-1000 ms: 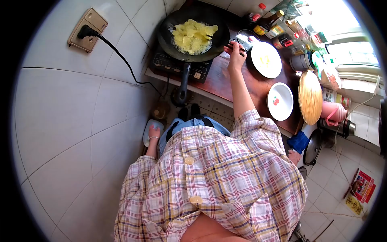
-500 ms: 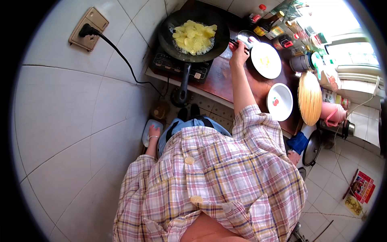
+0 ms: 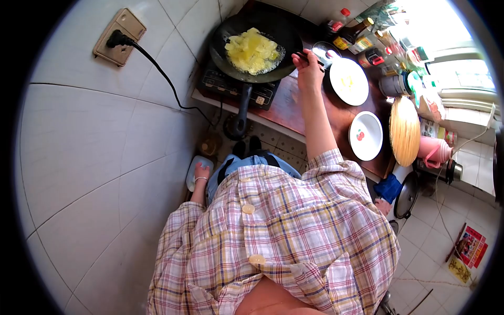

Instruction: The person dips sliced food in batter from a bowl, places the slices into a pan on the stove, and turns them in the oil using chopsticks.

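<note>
My right hand (image 3: 311,73) is closed around a pair of dark chopsticks (image 3: 305,54), held beside the right rim of a black frying pan (image 3: 220,47). Pale yellow potato slices (image 3: 252,50) lie heaped in the pan, with bubbling oil around them. The pan's handle (image 3: 242,110) points toward me, with nobody holding it. Low at my side, my left hand (image 3: 201,170) hangs over a white object (image 3: 191,178) whose kind is unclear; its fingers are too small to read. A white plate (image 3: 349,81) with yellowish bits on it stands just right of my right hand.
Under the pan is a black induction cooker (image 3: 210,84). A white bowl (image 3: 366,136), a round straw-coloured item (image 3: 404,131) and several bottles (image 3: 352,34) line the counter's right side. A black cord (image 3: 163,79) runs from the wall socket. A pink thermos (image 3: 434,151) stands farther right.
The potato slices have shifted and now sit more heaped together. My right hand has turned a little, and its chopsticks remain by the pan's rim. My left hand stays low at my side.
</note>
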The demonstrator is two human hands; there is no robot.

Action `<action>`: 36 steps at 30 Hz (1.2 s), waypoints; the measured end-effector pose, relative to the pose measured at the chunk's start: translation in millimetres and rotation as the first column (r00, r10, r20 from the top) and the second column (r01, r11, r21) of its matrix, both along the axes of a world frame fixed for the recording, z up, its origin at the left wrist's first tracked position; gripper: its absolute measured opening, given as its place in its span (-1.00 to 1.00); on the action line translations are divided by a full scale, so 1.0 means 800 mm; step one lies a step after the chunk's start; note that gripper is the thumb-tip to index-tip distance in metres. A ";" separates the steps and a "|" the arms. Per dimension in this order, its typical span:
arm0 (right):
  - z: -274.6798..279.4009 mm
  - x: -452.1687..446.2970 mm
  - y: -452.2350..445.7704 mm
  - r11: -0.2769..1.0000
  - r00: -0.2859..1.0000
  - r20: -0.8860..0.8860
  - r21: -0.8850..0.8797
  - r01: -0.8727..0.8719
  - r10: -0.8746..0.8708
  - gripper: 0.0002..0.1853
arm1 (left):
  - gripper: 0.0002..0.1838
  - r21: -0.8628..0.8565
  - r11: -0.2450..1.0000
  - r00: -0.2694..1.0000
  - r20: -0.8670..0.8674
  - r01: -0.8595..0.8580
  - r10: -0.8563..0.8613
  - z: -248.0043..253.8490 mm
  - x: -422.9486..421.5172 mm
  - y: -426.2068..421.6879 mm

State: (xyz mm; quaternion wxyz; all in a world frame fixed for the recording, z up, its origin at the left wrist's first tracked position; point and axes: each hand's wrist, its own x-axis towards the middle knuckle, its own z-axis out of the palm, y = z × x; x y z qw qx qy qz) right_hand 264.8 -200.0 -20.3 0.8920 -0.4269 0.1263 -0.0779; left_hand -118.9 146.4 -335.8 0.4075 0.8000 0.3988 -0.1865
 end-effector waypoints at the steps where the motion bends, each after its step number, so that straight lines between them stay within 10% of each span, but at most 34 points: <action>1: -0.002 0.004 -0.004 1.000 1.000 0.029 -0.023 0.012 -0.012 -0.76 | -0.46 0.000 1.000 1.000 0.000 -0.004 0.004 0.001 0.000 0.000; 6: -0.020 0.012 -0.019 0.993 0.999 -0.016 -0.105 0.048 -0.050 -0.75 | -0.45 0.154 0.972 0.983 0.000 0.179 -0.181 0.037 0.011 -0.007; 36: -0.032 -0.029 0.020 0.949 0.993 -0.050 -0.292 -0.121 0.111 -0.78 | -0.44 0.029 0.997 0.997 -0.043 0.070 -0.069 0.007 0.004 0.007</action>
